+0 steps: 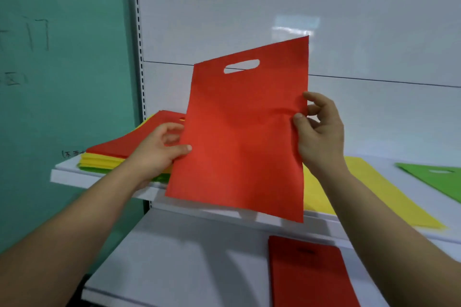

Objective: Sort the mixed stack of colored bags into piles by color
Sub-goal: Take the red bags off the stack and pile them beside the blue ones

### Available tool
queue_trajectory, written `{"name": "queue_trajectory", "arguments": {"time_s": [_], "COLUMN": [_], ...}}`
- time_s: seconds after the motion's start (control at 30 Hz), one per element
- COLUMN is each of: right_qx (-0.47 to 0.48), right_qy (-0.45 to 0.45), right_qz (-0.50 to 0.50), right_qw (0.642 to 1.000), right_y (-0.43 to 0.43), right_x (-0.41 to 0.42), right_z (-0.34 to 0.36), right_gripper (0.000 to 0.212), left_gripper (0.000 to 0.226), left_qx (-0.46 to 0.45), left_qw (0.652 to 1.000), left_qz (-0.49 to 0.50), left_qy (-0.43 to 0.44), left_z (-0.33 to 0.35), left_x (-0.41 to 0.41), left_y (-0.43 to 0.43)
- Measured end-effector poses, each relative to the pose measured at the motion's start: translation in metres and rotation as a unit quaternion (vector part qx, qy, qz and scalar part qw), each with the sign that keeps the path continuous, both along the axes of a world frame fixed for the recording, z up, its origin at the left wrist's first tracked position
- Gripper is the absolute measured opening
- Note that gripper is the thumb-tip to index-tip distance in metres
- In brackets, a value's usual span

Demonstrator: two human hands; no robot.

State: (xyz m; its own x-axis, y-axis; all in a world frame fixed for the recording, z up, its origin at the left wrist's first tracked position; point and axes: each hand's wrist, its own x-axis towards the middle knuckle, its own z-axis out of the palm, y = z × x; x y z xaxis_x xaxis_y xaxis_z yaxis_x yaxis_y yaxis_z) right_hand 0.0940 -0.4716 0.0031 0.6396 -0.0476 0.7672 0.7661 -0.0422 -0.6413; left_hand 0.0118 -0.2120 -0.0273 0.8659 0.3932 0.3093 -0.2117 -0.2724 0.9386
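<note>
I hold a red bag (pixel 239 137) with a cut-out handle upright in the air in front of the upper shelf. My left hand (pixel 159 149) pinches its left edge and my right hand (pixel 316 132) pinches its right edge. Behind my left hand lies the mixed stack (pixel 119 149), red on top with yellow and green layers beneath. A yellow bag (pixel 374 194) lies flat on the upper shelf to the right, partly hidden by my right arm. Further right lies a green bag (pixel 434 177). A red pile (pixel 309 274) rests on the lower shelf.
The white upper shelf (pixel 74 172) juts out from a white back panel, with a lower white shelf (pixel 174 257) below it. A slotted metal upright (pixel 139 45) runs along the left, beside a teal wall (pixel 62 57) with writing.
</note>
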Motion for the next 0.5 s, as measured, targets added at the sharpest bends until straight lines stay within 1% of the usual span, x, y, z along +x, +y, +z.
{"name": "queue_trajectory", "arguments": {"time_s": [0.07,0.1,0.17,0.27,0.37,0.5], "right_qx": [0.0,-0.002,-0.008,-0.035,-0.07,-0.088], "right_qy": [-0.001,0.004,0.024,0.076,0.116,0.156], "right_qz": [-0.009,-0.014,-0.023,-0.041,-0.05,-0.083], "right_qw": [1.0,1.0,0.999,0.996,0.989,0.98], "right_y": [-0.027,-0.039,-0.062,-0.093,-0.119,-0.147], "right_x": [-0.007,-0.009,-0.012,-0.017,-0.031,-0.068], "right_z": [-0.006,-0.011,-0.022,-0.044,-0.073,-0.114], "right_gripper": [0.041,0.042,0.042,0.039,0.037,0.036], "left_gripper": [0.032,0.032,0.036,0.042,0.045,0.049], "left_qx": [-0.044,-0.048,-0.035,0.01,0.062,0.04], "left_qw": [0.999,0.998,0.999,0.999,0.998,0.999], "left_qz": [-0.027,-0.032,-0.022,0.001,0.008,-0.017], "left_qy": [-0.008,-0.011,-0.023,-0.039,-0.029,0.016], "left_z": [-0.004,-0.007,-0.016,-0.034,-0.057,-0.093], "left_x": [-0.01,-0.015,-0.022,-0.036,-0.052,-0.08], "left_y": [-0.03,-0.043,-0.068,-0.099,-0.121,-0.145]}}
